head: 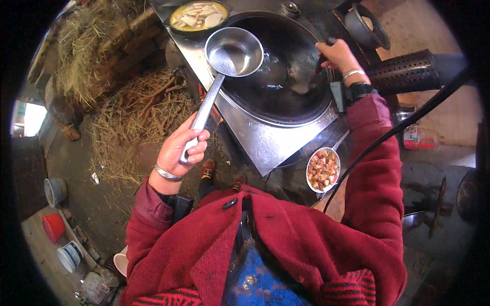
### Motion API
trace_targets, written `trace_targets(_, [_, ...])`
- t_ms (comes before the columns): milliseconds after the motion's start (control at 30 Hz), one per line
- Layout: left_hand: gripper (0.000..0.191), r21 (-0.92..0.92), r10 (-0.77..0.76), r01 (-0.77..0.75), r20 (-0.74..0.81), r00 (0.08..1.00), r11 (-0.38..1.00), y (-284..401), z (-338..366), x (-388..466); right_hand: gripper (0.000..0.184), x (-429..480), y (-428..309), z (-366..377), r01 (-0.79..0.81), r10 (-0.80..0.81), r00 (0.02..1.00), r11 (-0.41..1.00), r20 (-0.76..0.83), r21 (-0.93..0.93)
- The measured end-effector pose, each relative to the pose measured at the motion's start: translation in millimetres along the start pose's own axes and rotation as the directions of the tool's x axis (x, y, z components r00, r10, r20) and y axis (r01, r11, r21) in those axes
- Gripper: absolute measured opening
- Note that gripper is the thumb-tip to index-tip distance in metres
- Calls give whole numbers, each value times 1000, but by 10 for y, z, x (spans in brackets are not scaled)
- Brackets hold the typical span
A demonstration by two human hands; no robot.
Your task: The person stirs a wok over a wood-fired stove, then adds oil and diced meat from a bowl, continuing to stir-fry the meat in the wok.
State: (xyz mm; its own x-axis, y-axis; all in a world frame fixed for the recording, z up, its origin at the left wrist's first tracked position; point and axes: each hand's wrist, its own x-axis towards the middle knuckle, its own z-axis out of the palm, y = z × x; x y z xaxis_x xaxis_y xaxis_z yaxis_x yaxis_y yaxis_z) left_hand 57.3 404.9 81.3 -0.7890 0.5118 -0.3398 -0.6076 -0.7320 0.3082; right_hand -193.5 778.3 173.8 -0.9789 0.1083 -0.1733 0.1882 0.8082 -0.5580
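Note:
My left hand [185,147] grips the handle of a metal ladle [234,51], whose round bowl hangs over the left rim of a large black wok [264,99] set in the stove. At the wok's right side my right hand [338,55] holds a dark object, partly hidden by the fingers; what it is cannot be told. A blurred shape, perhaps a utensil or steam, shows over the wok below that hand. A bowl of sliced food in yellow liquid [198,17] stands at the upper left. Diced meat or vegetables fill a white-rimmed ladle or dish [323,170] at the lower right.
A shiny metal stove top [264,143] surrounds the wok. Straw and twigs [134,118] lie on the floor at left. On the right are a dark pot [365,26], a perforated metal cylinder [407,70], a plastic bottle [421,138] and a black cable [405,126] crossing the view.

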Motion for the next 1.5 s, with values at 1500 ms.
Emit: trace_targets(1500, [13,-77,-303,295,-139,943,952,75,565,625,31,-1219,915,950,150,74,980,327,-183,933])
